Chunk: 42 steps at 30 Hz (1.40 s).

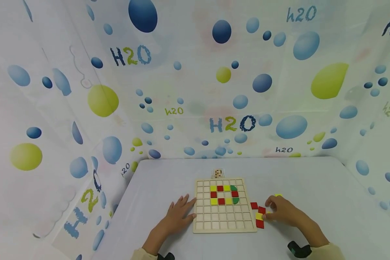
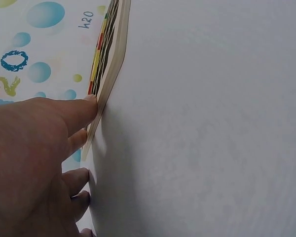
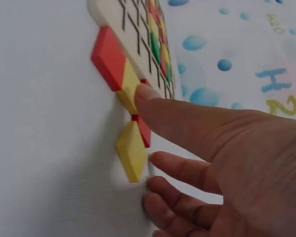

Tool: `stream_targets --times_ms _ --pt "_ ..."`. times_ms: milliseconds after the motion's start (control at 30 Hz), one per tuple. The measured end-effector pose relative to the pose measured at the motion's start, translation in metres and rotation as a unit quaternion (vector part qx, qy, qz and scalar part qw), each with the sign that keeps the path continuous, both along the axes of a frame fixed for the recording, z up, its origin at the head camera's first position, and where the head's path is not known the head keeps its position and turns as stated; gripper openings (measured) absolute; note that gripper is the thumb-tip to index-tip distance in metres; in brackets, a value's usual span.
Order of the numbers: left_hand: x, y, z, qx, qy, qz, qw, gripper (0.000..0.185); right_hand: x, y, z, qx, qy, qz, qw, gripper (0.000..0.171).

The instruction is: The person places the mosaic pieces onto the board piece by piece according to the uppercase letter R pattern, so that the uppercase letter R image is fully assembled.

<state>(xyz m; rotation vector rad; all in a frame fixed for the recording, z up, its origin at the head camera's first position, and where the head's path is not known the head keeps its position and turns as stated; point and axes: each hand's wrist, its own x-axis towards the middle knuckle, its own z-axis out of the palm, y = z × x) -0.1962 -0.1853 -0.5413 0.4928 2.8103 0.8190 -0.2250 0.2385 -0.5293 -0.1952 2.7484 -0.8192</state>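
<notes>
Head view, grid board (image 1: 224,216), coloured tiles (image 1: 223,194)

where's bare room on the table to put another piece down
Bare table lies right of the wooden board and behind it, also far left. Crowded: between the board's right edge and the right hand, where loose tiles lie.

A white table (image 1: 312,187) stands against a bubble-printed curtain (image 1: 195,90); a small card (image 1: 217,173) lies behind.

left hand (image 1: 177,216) on grid board (image 1: 224,204), right hand (image 1: 284,211) at tiles (image 1: 259,215)
</notes>
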Motion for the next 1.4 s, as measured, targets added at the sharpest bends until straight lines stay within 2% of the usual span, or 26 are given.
stream_targets --times_ms 167,400,567,800,1100,1400 --pt "0.000 0.000 0.001 -0.006 0.004 0.002 1.0000 0.063 -0.002 -0.004 -0.009 -0.021 0.027 0.000 0.999 0.041" --pt "0.000 0.001 -0.002 -0.007 0.004 0.005 1.0000 0.064 -0.009 -0.026 -0.019 -0.051 0.062 0.015 0.997 0.033" --pt "0.000 0.002 -0.002 -0.001 0.002 0.005 1.0000 0.064 -0.013 -0.037 -0.018 -0.046 0.059 0.012 0.997 0.025" --pt "0.000 0.001 -0.002 -0.005 0.003 0.005 1.0000 0.064 -0.013 -0.034 -0.019 -0.032 0.050 0.000 0.998 0.030" --pt "0.001 0.001 -0.001 -0.007 0.004 0.007 0.9999 0.064 -0.011 -0.034 -0.021 -0.053 0.047 0.003 0.997 0.027" --pt "0.002 0.002 0.003 -0.006 0.001 0.011 0.9999 0.063 -0.011 -0.034 -0.015 -0.055 0.053 0.005 0.997 0.025"
